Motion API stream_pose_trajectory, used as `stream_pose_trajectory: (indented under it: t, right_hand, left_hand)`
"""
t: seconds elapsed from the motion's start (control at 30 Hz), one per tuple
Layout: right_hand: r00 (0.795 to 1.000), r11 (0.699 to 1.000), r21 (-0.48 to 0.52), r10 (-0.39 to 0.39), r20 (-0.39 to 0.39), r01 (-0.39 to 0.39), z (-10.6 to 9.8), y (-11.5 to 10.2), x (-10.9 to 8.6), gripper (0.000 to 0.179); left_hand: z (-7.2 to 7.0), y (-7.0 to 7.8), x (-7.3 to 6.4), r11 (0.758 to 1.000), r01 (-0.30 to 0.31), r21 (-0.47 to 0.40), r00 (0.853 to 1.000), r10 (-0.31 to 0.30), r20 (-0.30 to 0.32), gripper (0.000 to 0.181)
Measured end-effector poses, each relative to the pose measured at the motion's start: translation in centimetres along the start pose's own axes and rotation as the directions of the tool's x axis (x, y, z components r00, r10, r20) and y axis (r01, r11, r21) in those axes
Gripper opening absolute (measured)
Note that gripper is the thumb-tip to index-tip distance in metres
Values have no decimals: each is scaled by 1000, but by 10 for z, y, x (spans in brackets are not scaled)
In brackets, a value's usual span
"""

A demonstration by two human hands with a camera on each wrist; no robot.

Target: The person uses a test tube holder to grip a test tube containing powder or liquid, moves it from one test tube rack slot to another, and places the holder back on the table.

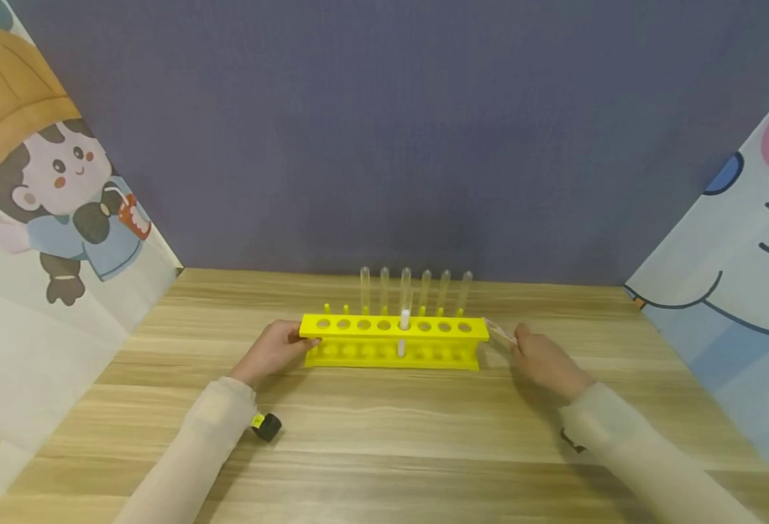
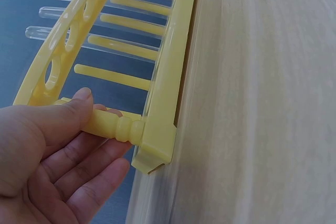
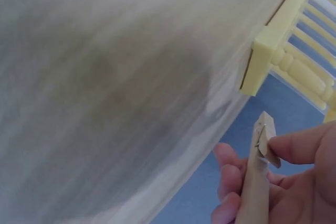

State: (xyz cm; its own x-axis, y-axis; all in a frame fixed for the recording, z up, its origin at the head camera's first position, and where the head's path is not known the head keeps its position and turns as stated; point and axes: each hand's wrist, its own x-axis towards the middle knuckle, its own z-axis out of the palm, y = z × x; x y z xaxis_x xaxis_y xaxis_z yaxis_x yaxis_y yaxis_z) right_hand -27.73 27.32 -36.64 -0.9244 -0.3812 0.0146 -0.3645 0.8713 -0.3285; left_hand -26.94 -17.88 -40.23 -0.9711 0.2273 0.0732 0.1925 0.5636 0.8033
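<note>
A yellow test tube rack (image 1: 393,364) stands on the wooden table. My left hand (image 1: 276,349) grips its left end post (image 2: 100,121), thumb and fingers around it. To the right of the rack, my right hand (image 1: 548,364) holds a wooden test tube holder (image 3: 255,187), the thumb on its small lever near the tip. The tip of the holder lies close to the rack's right end, and whether they touch cannot be told. A tube with white content (image 1: 405,319) stands in a middle hole. Behind it, several clear test tubes (image 1: 365,287) sit upside down on pegs.
Two bare yellow pegs (image 1: 327,309) rise at the rack's back left. A dark blue-grey panel (image 1: 384,145) stands behind the table (image 1: 384,451). Cartoon-printed panels (image 1: 63,182) flank it on both sides.
</note>
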Motion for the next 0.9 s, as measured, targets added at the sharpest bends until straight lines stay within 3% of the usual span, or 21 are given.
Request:
stream_pose_trajectory:
  t: [0.4,0.9]
  right_hand:
    - [999,999,-25,35,26,-34,14,6,4,11]
    - [1000,997,-80,14,24,-12,19,2,4,11]
  left_hand:
    - [-1,1,2,1000,15,5,1000,-15,0,16]
    - [1,1,1,1000,31,1,1000,-31,-1,17]
